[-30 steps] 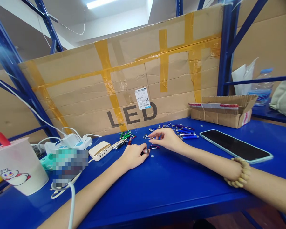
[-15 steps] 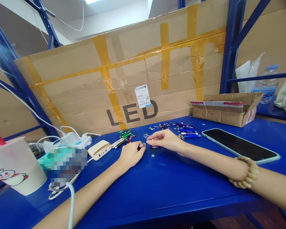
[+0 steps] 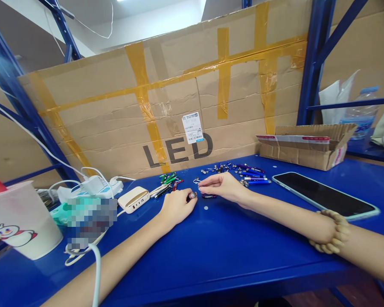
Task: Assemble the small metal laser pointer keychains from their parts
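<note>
My left hand point(image 3: 178, 207) rests on the blue table, its fingers closed round a small dark cylinder with a silvery end point(image 3: 192, 195). Facing it, my right hand point(image 3: 224, 186) has thumb and fingertips pinched together; whatever lies between them is too small to make out. A dark carabiner-like clip point(image 3: 209, 196) lies under the right fingers, and a small silvery ring piece point(image 3: 196, 181) is just beyond their tips. Blue tubes point(image 3: 256, 179) and small round metal pieces point(image 3: 218, 167) are scattered behind the right hand. Green clip-like pieces point(image 3: 169, 178) and dark, slim tubes point(image 3: 161, 190) lie behind the left.
A white power bank point(image 3: 134, 199), cables and a cup point(image 3: 25, 221) with a red straw stand at the left. To the right lie a phone point(image 3: 323, 194) and an open cardboard box point(image 3: 301, 147). A large carton panel point(image 3: 115, 128) marked LED closes off the back.
Both hands keep nearly the same pose and place. The whole view has shifted very slightly.
</note>
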`<state>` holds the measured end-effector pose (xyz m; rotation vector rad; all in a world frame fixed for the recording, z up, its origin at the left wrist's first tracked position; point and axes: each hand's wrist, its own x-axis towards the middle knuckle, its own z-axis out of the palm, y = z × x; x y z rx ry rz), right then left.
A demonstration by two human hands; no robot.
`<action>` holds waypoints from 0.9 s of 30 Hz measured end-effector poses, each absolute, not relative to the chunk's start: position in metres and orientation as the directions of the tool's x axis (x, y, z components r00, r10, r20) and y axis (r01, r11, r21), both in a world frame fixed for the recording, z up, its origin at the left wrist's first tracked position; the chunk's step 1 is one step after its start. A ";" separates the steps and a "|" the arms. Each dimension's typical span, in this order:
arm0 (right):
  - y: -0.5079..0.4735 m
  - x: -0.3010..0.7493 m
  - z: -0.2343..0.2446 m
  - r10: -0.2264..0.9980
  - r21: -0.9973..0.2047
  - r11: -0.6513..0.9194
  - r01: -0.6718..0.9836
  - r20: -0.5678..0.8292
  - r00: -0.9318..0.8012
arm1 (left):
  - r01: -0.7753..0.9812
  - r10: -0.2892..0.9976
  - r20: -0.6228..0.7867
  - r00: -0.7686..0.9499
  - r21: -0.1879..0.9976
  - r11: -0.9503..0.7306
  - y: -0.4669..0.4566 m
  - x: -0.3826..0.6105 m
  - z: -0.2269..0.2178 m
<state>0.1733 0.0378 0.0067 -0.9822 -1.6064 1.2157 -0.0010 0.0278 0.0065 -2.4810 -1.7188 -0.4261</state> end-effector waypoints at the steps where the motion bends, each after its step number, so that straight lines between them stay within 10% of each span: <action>1: 0.038 0.173 0.007 0.934 -0.973 0.217 0.084 0.182 -0.307 | 0.929 0.902 0.279 0.329 0.076 -0.362 0.028 -0.001 0.007; 27: 0.039 0.170 0.006 0.823 -0.799 0.536 0.271 0.424 -0.378 | 0.914 0.896 0.186 0.403 -0.034 -0.404 0.027 0.000 0.009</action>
